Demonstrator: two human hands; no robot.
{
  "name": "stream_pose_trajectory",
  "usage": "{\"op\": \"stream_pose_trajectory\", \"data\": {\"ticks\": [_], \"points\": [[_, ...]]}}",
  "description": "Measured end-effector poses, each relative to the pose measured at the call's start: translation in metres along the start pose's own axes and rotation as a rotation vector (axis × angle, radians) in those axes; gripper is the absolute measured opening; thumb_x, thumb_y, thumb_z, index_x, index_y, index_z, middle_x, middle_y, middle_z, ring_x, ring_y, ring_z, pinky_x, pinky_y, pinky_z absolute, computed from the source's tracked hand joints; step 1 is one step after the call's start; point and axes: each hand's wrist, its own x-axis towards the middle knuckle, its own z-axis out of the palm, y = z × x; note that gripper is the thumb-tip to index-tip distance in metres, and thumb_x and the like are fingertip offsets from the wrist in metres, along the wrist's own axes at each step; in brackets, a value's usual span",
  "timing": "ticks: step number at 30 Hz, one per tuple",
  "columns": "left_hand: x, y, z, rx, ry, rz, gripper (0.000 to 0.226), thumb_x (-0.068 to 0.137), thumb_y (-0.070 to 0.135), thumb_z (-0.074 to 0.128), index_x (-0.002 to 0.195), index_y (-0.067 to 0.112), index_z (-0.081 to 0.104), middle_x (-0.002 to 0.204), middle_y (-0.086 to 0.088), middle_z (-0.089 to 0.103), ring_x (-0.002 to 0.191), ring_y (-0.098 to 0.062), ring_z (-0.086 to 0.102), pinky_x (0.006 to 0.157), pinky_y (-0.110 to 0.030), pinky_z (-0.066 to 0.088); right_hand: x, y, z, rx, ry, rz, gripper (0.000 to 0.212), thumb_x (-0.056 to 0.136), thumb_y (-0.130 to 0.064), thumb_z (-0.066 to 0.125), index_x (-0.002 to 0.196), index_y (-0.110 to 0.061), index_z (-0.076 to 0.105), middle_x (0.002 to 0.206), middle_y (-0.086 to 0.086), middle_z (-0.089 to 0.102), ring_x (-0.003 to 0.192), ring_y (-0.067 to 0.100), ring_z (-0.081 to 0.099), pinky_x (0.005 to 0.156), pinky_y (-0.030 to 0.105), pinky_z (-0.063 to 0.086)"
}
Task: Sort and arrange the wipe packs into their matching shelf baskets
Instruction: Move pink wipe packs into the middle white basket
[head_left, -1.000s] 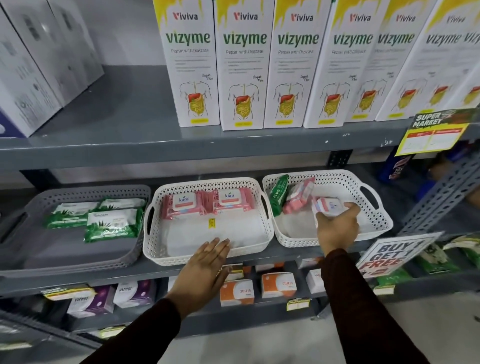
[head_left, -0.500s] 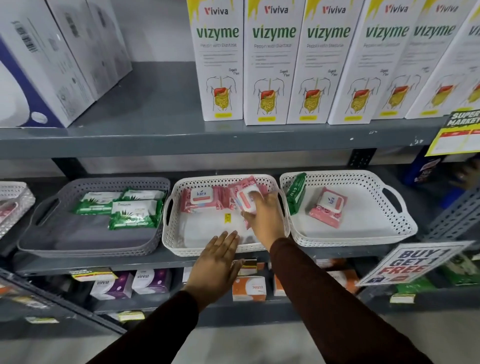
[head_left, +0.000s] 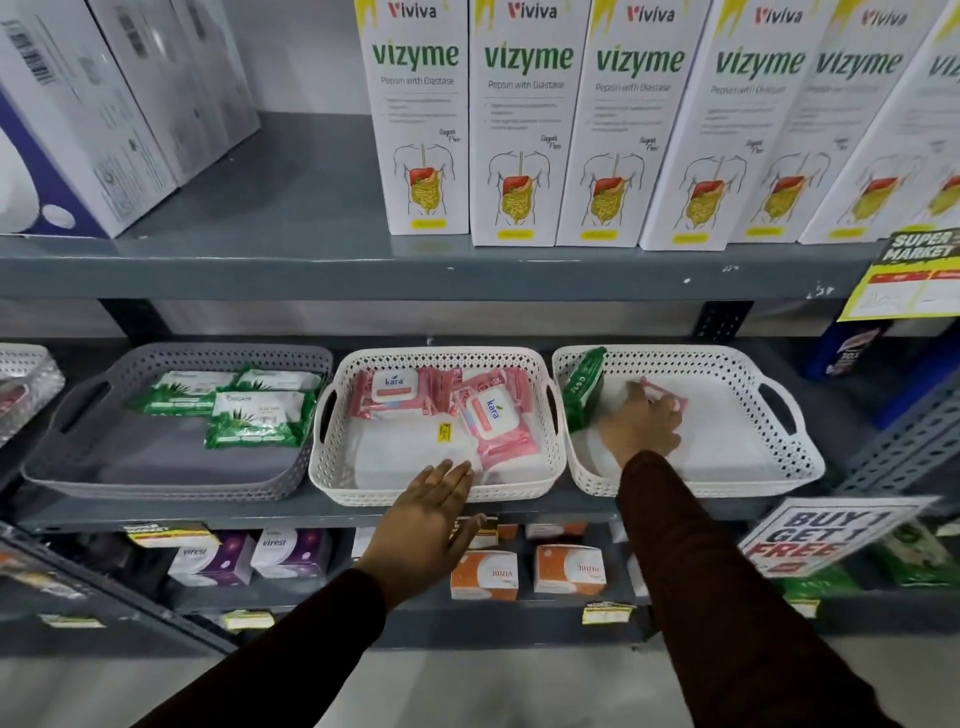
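Pink wipe pack (head_left: 665, 402), right of centre in the frame, lying flat on the floor of the right white basket (head_left: 795, 457). The right hand (head_left: 640, 427) covers most of it, fingers curled down onto its near edge; whether they have closed into a full grip cannot be told, since the hand hides the contact. The pack is a soft film pouch, probably light and slightly squashy, with a glossy wrapper that may slip under a shallow pinch. The firmest hold is likely across its short width, thumb on one long edge and fingers on the other, or on the stiffer flap label in the middle of its top face.

Appearance: pale pink wrapper with crimped ends; its label is hidden here. Matching pink packs (head_left: 410, 389) with a white "kara" flap lie in the middle white basket (head_left: 332, 467) at frame centre, one (head_left: 493, 421) resting askew over the others. A green wipe pack (head_left: 584, 387) leans upright against the left wall of the right basket, just beside the right hand. More green packs (head_left: 249, 405) lie in the grey basket (head_left: 67, 467) at left.

The left hand (head_left: 431, 514), lower centre, rests open and flat on the front rim of the middle basket, holding nothing.
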Motion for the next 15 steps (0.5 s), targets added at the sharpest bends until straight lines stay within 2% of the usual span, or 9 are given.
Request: {"op": "stream_pose_trajectory", "data": {"ticks": [2,4,7,9,12,15], "points": [[0.000,0.000,0.001,-0.003,-0.010,-0.010,0.059,0.100,0.045,0.039,0.148,0.010,0.033,0.154,-0.010,0.036,0.144,-0.027,0.027,0.119,-0.044,0.019,0.013,0.013,0.002,-0.070,-0.154,0.012,0.060,0.096,-0.035,0.052,0.151,-0.032,0.029,0.163,0.020,0.013,0.140,0.046,0.029,0.109,0.058,0.035],[0.000,-0.001,0.002,-0.005,-0.028,-0.013,0.059,0.100,0.046,0.036,0.149,0.013,0.030,0.156,-0.007,0.032,0.145,-0.024,0.024,0.120,-0.043,0.019,0.020,0.021,0.007,-0.108,-0.181,-0.020,0.053,0.098,-0.038,0.049,0.149,-0.030,0.037,0.162,0.017,0.010,0.134,0.049,0.035,0.108,0.057,0.039],[0.000,-0.005,0.002,-0.007,-0.033,0.020,0.058,0.101,0.045,0.035,0.150,0.014,0.029,0.156,-0.007,0.033,0.145,-0.022,0.024,0.120,-0.040,0.016,0.022,0.020,0.009,-0.142,-0.146,-0.044,0.048,0.098,-0.034,0.047,0.144,-0.019,0.044,0.154,0.017,0.027,0.127,0.046,0.043,0.102,0.052,0.044],[-0.002,-0.009,0.000,-0.009,-0.030,0.037,0.057,0.101,0.045,0.033,0.149,0.013,0.031,0.155,-0.007,0.035,0.145,-0.022,0.026,0.120,-0.039,0.016,0.019,0.019,0.011,-0.089,-0.164,-0.022,0.058,0.092,-0.023,0.052,0.148,-0.019,0.038,0.149,0.016,0.036,0.128,0.043,0.045,0.100,0.048,0.046],[-0.007,-0.018,-0.003,-0.003,-0.004,0.024,0.060,0.099,0.046,0.027,0.147,0.011,0.035,0.152,-0.008,0.040,0.143,-0.024,0.031,0.119,-0.041,0.019,0.011,0.024,0.010,0.175,-0.108,0.125,0.073,0.076,-0.009,0.069,0.138,-0.021,0.034,0.138,0.024,0.040,0.116,0.045,0.054,0.093,0.046,0.054],[-0.022,-0.031,-0.008,-0.002,0.017,-0.008,0.057,0.099,0.043,0.033,0.145,0.010,0.039,0.150,-0.009,0.043,0.141,-0.026,0.034,0.118,-0.044,0.022,0.006,0.025,-0.003,0.397,-0.029,0.192,0.077,0.076,-0.008,0.074,0.134,-0.025,0.025,0.127,0.026,0.056,0.108,0.044,0.061,0.091,0.045,0.055]]}}
